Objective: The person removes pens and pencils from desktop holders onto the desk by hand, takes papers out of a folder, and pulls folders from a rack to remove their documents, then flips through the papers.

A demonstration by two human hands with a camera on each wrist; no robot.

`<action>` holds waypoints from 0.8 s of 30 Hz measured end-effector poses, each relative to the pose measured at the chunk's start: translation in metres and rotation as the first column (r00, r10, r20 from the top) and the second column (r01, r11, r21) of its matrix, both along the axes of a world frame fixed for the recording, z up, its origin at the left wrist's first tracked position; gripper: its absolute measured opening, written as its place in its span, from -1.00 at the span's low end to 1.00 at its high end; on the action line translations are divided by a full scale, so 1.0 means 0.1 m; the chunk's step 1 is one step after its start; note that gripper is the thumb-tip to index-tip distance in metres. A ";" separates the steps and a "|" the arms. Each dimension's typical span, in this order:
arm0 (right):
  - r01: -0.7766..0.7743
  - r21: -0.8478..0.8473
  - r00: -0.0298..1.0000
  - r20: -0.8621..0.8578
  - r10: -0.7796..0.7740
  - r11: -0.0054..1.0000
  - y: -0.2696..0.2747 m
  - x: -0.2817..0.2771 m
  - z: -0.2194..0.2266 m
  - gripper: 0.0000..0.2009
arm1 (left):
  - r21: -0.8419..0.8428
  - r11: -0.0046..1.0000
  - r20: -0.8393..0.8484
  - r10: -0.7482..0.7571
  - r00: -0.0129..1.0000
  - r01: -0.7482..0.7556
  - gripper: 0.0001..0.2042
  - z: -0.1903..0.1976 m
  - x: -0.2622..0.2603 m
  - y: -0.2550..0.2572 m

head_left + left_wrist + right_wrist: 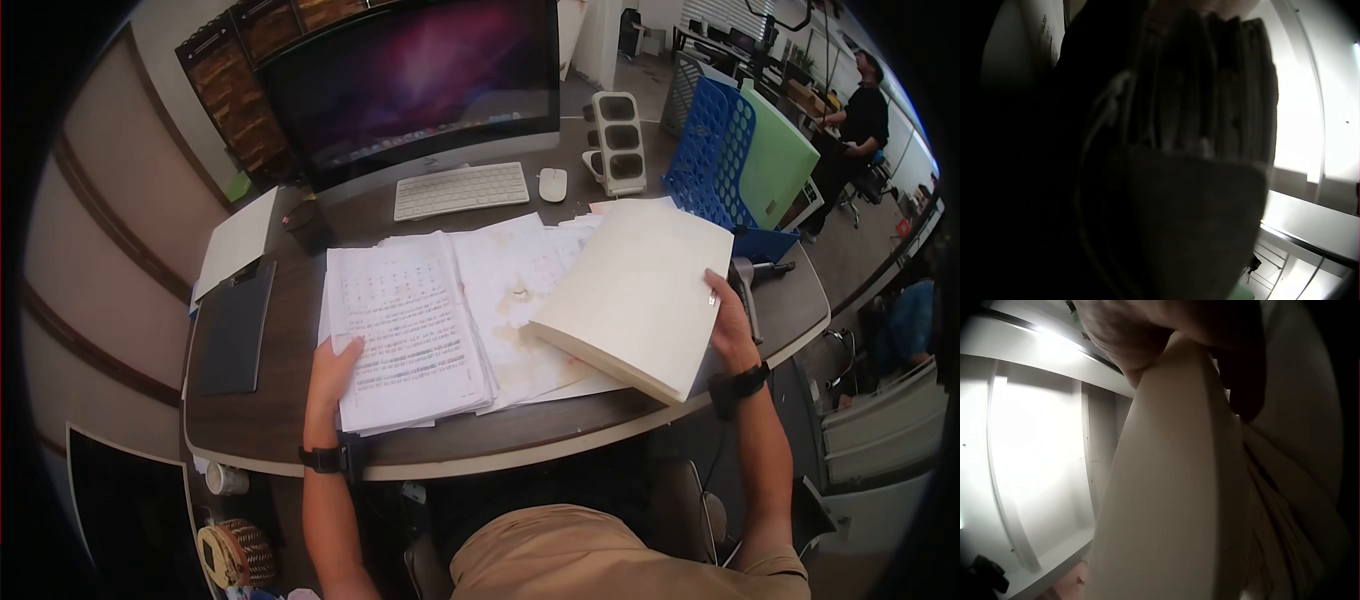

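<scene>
My left hand (pixel 335 375) grips the left edge of a thick stack of printed sheets (pixel 410 320), its thumb on top. In the left wrist view the layered edges of the stack (pixel 1197 219) show dark. On the right, my right hand (pixel 732 318) holds a thick cream-coloured paper block (pixel 645 295) by its right side, tilted over the other papers. The right wrist view has the fingers (pixel 1247 387) wrapped round the top of this block (pixel 1160 475). Between the two lie loose stained sheets (pixel 515 300), partly covered by the block.
A keyboard (pixel 460 192), white mouse (pixel 552 185) and monitor (pixel 420 90) stand behind the papers. At the right back is a blue file rack (pixel 705 150) beside a beige holder (pixel 618 145). A dark flat folder (pixel 235 325) lies at left. Another person (pixel 862 115) stands far right.
</scene>
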State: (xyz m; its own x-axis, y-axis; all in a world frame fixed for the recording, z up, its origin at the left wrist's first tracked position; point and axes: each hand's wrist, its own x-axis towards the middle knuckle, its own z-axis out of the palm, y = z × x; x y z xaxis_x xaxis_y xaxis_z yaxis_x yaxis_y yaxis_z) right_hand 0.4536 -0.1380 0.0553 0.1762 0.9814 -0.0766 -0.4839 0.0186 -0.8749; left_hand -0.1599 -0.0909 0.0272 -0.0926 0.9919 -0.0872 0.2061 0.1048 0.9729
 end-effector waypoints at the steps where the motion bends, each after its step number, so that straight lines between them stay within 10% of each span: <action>1: 0.004 -0.002 1.000 -0.001 -0.004 1.000 -0.01 0.01 0.00 -0.48 | 0.000 1.000 -0.009 0.008 1.000 -0.008 -0.65 -0.01 0.00 0.00; 8: 0.063 0.262 0.997 -0.053 -0.050 0.963 -0.22 0.44 0.63 -0.54 | 0.045 0.999 -0.007 -0.018 1.000 0.018 -0.62 -0.23 -0.14 0.08; 11: 0.126 0.596 0.977 -0.211 0.003 0.793 -0.39 0.84 1.26 -0.59 | 0.044 0.998 0.030 -0.035 0.999 0.034 -0.61 -0.19 -0.11 0.05; 16: 0.265 0.839 0.939 -0.111 -0.326 0.475 -0.45 1.51 2.26 -0.60 | 0.061 0.998 -0.029 -0.018 0.999 0.020 -0.61 -0.26 -0.17 0.08; 21: 0.518 0.851 0.540 -0.244 -0.806 0.089 -0.27 2.04 2.48 -0.57 | 0.049 0.999 0.035 -0.008 0.999 0.006 -0.60 -0.18 -0.09 0.02; 24: 0.479 0.872 0.456 -0.144 -0.878 0.106 0.02 2.57 2.14 -0.58 | 0.075 0.997 -0.012 -0.021 1.000 0.022 -0.60 -0.20 -0.12 0.03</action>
State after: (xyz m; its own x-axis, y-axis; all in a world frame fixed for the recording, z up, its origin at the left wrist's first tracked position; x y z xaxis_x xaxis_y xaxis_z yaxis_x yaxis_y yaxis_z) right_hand 0.7104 -0.1355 0.2692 0.6076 -0.0154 0.7941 0.4447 0.8350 -0.3241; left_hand -0.1722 -0.0878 0.0070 -0.0720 0.9973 -0.0119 0.2182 0.0274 0.9755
